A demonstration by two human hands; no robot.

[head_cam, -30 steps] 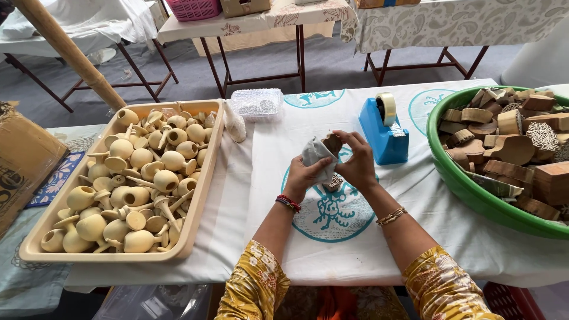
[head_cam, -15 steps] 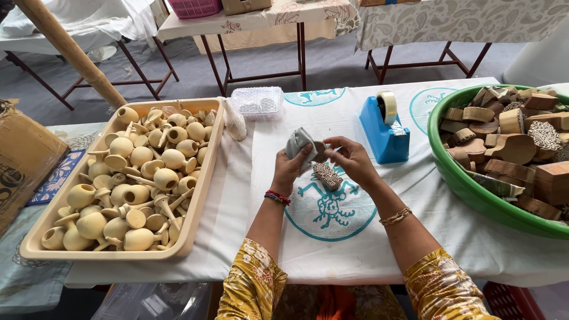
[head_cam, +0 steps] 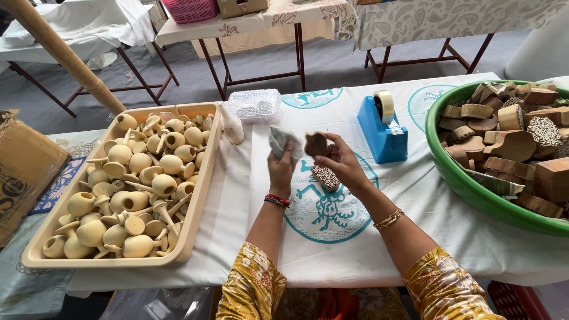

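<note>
My left hand (head_cam: 281, 168) is closed around a soft grey cloth (head_cam: 278, 140), bunched up so its loose end sticks out above my fingers. My right hand (head_cam: 342, 163) pinches a small brown wooden block (head_cam: 316, 144) by its edges, thumb on one side and fingertips on the other, held up over the counter (head_cam: 249, 195) just beside the cloth. A second carved block (head_cam: 326, 176) lies on the white cover below my right hand, patterned face showing, on top of the teal printed circle (head_cam: 323, 216).

The block looks light, hard and stiff, so I judge a fingertip hold at its plain sides is enough; the carved face probably has fine ridges that could chip, so I would keep my fingers off it. The cloth is limp and folds any way I squeeze it.

To my left sits a tan tray (head_cam: 201, 195) heaped with pale turned wooden pieces. To my right a green tub (head_cam: 459, 184) holds many more wooden blocks, and a blue tape dispenser (head_cam: 382, 130) stands between it and my hands. A small clear plastic box (head_cam: 255, 104) sits farther back.
</note>
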